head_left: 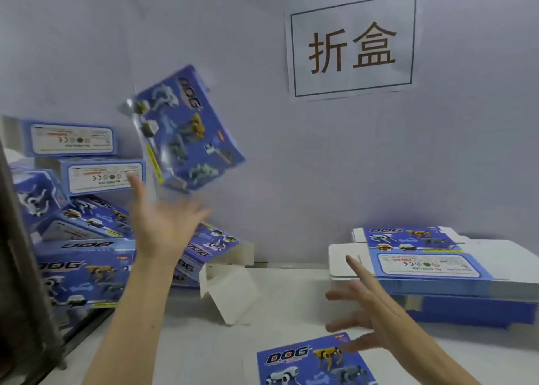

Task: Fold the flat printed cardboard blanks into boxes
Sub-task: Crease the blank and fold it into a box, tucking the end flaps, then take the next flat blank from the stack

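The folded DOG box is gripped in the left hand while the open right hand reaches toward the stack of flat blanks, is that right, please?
The head view shows the folded DOG box in the air above the open left hand, not gripped, while the open right hand reaches toward the stack of flat blanks.

Box in the air (186,131) over the desk's left half was printed cardboard, its blue outer face smooth with a slight sheen. Open box (230,291) at mid-desk showed a plain white, matt inner side. The stack of flat blanks (423,256) at the far right corner was the same smooth blue-printed card. Desk top (198,355) looked white and matt; wall sign (353,46) was matt white paper.
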